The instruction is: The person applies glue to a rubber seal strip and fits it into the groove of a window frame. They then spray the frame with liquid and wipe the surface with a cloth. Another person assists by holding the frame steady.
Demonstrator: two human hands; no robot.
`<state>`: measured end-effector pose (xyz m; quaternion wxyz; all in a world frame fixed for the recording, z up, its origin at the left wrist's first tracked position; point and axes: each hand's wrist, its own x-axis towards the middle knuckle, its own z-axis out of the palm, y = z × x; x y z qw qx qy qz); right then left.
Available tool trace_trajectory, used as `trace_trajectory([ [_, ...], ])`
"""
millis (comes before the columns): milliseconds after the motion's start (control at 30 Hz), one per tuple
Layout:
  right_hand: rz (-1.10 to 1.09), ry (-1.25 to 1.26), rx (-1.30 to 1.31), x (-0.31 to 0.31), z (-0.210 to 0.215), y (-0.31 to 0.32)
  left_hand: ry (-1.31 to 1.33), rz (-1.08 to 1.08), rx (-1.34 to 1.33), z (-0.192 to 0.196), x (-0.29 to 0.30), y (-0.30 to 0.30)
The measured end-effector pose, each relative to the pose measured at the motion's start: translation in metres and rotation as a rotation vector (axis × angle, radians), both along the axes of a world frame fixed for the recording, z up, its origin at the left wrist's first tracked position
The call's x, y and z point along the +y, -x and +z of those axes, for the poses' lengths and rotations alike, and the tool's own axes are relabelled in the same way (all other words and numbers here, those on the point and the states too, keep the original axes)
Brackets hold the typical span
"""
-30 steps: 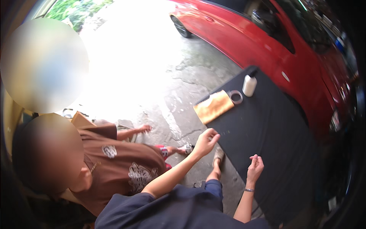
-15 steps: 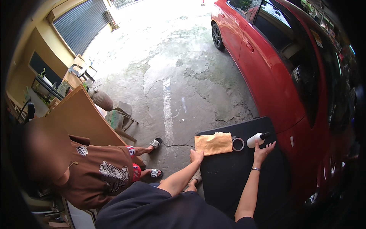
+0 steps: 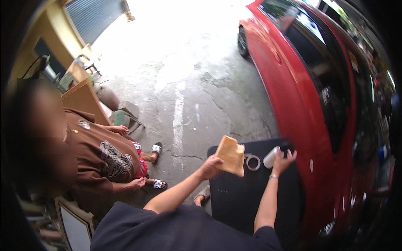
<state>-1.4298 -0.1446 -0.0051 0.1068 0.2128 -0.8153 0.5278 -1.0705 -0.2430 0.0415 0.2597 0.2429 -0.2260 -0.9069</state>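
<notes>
Evidently soft and light, the orange cloth [image 3: 231, 155] hangs pinched at its edge in the left hand [image 3: 210, 167], while the right hand [image 3: 284, 160] fingers clasp a white spray bottle [image 3: 272, 157] by its neck.

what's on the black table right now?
On the black table: a tape ring. The right hand grips a white bottle over it; the left hand lifts a tan cloth. Whether the bottle touches the table cannot be told.

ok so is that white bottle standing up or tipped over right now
Tipped. The white bottle lies slanted in the right hand over the black table, its dark cap end at the fingers.
</notes>
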Motion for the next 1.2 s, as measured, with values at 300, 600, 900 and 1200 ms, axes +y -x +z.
trace_trajectory([
  [300,0.144,0.193,-0.047,0.052,-0.004,-0.039,-0.037,0.062,0.047,-0.001,0.101,-0.159],
  [600,0.495,0.184,0.302,0.068,0.063,-0.117,0.008,0.526,-0.037,-0.001,0.143,-0.303],
  [900,1.384,-0.285,-0.323,0.085,0.091,-0.418,-0.135,1.030,0.097,0.003,0.233,-0.453],
  [1200,2.193,-0.578,-0.346,0.002,0.163,-0.653,-0.132,1.588,0.407,-0.028,0.324,-0.556],
])
